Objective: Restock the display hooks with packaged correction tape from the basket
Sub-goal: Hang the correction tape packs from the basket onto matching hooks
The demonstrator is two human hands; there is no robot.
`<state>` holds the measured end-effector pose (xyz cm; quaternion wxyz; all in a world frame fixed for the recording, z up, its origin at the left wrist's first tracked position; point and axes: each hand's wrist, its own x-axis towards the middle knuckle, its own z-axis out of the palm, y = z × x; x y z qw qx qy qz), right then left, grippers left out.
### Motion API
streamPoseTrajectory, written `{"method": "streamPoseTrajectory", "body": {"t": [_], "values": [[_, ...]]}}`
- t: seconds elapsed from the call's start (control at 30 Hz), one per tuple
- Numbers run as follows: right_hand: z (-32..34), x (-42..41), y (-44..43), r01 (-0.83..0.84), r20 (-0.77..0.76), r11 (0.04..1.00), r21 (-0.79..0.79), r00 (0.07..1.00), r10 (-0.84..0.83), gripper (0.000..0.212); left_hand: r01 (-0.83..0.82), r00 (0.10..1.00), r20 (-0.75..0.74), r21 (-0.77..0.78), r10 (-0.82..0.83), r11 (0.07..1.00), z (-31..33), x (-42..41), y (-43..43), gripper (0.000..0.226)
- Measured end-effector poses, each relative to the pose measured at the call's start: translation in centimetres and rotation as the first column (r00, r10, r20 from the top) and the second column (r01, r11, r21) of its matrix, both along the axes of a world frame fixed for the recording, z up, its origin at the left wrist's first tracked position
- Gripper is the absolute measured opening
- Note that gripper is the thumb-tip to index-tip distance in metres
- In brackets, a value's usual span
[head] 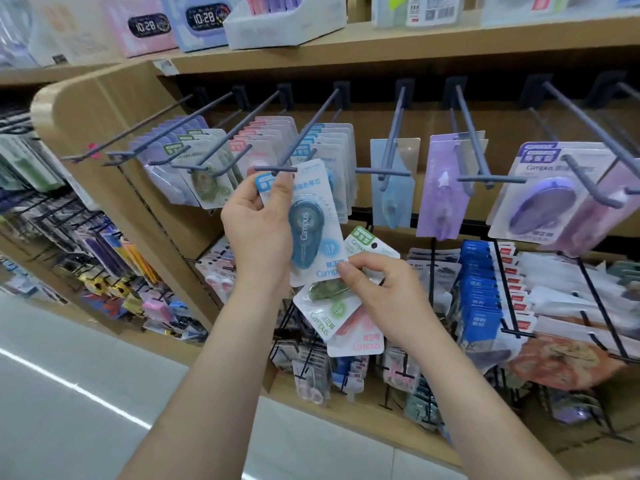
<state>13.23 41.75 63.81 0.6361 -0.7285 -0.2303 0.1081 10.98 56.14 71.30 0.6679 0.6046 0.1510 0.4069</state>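
Note:
My left hand [258, 223] pinches the top of a blue Campus correction tape pack [310, 223] and holds it up at the tip of a grey display hook [304, 133]. Behind that tip hang more blue packs [334, 147]. My right hand [377, 289] grips a small bundle of packs just below: a green pack [325, 306] and a pink pack [356, 336], and its thumb touches the blue pack's lower corner. The basket is out of view.
Neighbouring hooks carry green packs [204, 174], pink packs [266, 140], a light blue pack [393, 188] and purple packs [446, 188], [540, 195]. Lower wire racks hold blue cards [479, 289] and other stationery. A wooden shelf above bears clock boxes [204, 20].

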Motion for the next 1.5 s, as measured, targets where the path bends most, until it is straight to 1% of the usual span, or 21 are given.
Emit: {"method": "streamPoseTrajectory", "body": {"t": [0.17, 0.3, 0.37, 0.4, 0.43, 0.5, 0.53, 0.57, 0.63, 0.7, 0.8, 0.93, 1.0, 1.1, 1.13, 1.2, 1.27, 1.3, 1.33, 1.4, 1.5], "values": [[-0.3, -0.2, 0.4, 0.007, -0.024, 1.0, -0.005, 1.0, -0.007, 0.025, 0.15, 0.986, -0.061, -0.055, -0.153, 0.987, 0.4, -0.2, 1.3, 0.017], [-0.4, -0.6, 0.7, 0.033, -0.018, 0.999, -0.017, 0.999, -0.033, 0.021, 0.209, 0.972, -0.097, -0.041, -0.212, 0.977, 0.7, -0.3, 2.1, 0.017], [-0.3, -0.8, 1.0, 0.056, -0.018, 0.998, -0.012, 0.998, -0.056, 0.021, 0.15, 0.983, -0.11, 0.029, -0.146, 0.988, 0.7, -0.1, 2.1, 0.01], [-0.3, -0.9, 1.2, 0.079, -0.02, 0.997, -0.005, 0.997, -0.079, 0.021, 0.074, 0.991, -0.122, 0.116, -0.059, 0.99, 0.5, -0.2, 2.0, 0.008], [-0.2, -0.9, 1.3, 0.106, -0.019, 0.994, 0.005, 0.994, -0.106, 0.021, -0.023, 0.99, -0.129, 0.232, 0.054, 0.972, 0.0, -0.5, 2.0, 0.013], [-0.1, -0.9, 1.4, 0.13, -0.015, 0.991, 0.027, 0.991, -0.13, 0.021, -0.129, 0.963, -0.145, 0.495, 0.229, 0.859, -1.8, -1.6, 1.7, 0.026], [0.0, -0.9, 1.4, 0.121, -0.007, 0.992, 0.034, 0.993, -0.121, 0.021, -0.094, 0.951, -0.184, 0.592, 0.248, 0.801, -2.6, -2.2, 1.2, 0.033], [0.1, -0.9, 1.4, 0.105, 0.007, 0.994, 0.037, 0.994, -0.106, 0.02, -0.026, 0.941, -0.245, 0.639, 0.235, 0.769, -3.3, -2.6, 0.8, 0.039], [0.2, -0.9, 1.3, 0.084, 0.026, 0.996, 0.037, 0.996, -0.085, 0.016, 0.049, 0.915, -0.332, 0.657, 0.23, 0.752, -4.2, -2.4, 0.5, 0.044], [0.3, -0.9, 1.0, 0.094, 0.012, 0.995, 0.046, 0.995, -0.095, 0.012, 0.035, 0.903, -0.335, 0.682, 0.27, 0.73, -4.1, -1.5, 0.8, 0.046], [0.3, -0.8, -0.2, 0.185, 0.062, 0.983, 0.009, 0.981, -0.185, 0.017, 0.045, 0.885, -0.35, 0.722, 0.308, 0.691, -3.8, 0.4, 1.3, 0.05], [0.5, -0.7, -2.2, 0.255, 0.054, 0.967, 0.021, 0.965, -0.256, 0.017, 0.06, 0.864, -0.367, 0.754, 0.344, 0.654, -4.0, 3.1, 1.8, 0.049], [0.6, -0.8, -3.1, 0.232, -0.007, 0.97, 0.069, 0.973, -0.232, 0.03, 0.078, 0.87, -0.379, 0.738, 0.316, 0.67, -4.1, 4.1, 2.1, 0.048], [0.9, -1.0, -3.9, 0.148, -0.07, 0.969, 0.197, 0.988, -0.137, 0.069, 0.082, 0.87, -0.4, 0.694, 0.288, 0.715, -4.3, 3.4, 1.5, 0.052], [0.9, -1.0, -4.1, 0.127, -0.086, 0.963, 0.236, 0.99, -0.11, 0.078, 0.086, 0.873, -0.413, 0.652, 0.258, 0.753, -4.6, 2.5, 1.0, 0.051], [1.1, -0.9, -4.2, 0.102, -0.111, 0.961, 0.256, 0.991, -0.076, 0.089, 0.2, 0.872, -0.485, 0.473, 0.064, 0.858, -5.4, -0.1, -0.5, 0.042], [1.2, -0.9, -3.9, 0.08, -0.146, 0.969, 0.232, 0.988, -0.046, 0.094, 0.403, 0.813, -0.528, 0.207, -0.245, 0.892, -6.3, -2.9, -2.1, 0.037], [1.1, -1.0, -3.8, 0.062, -0.17, 0.973, 0.222, 0.985, -0.024, 0.095, 0.453, 0.788, -0.503, 0.084, -0.355, 0.887, -6.6, -4.0, -2.5, 0.04], [0.9, -1.0, -3.6, 0.037, -0.204, 0.975, 0.22, 0.979, 0.009, 0.095, 0.463, 0.784, -0.466, -0.002, -0.41, 0.887, -6.9, -4.8, -2.8, 0.044], [0.5, -0.9, -3.5, -0.034, -0.299, 0.971, 0.236, 0.948, 0.106, 0.092, 0.422, 0.808, -0.42, -0.077, -0.413, 0.903, -7.0, -5.8, -2.4, 0.048], [-0.1, -0.6, -3.6, -0.132, -0.386, 0.954, 0.269, 0.893, 0.232, 0.081, 0.348, 0.853, -0.376, -0.104, -0.361, 0.932, -7.0, -6.8, -1.6, 0.037]]}}
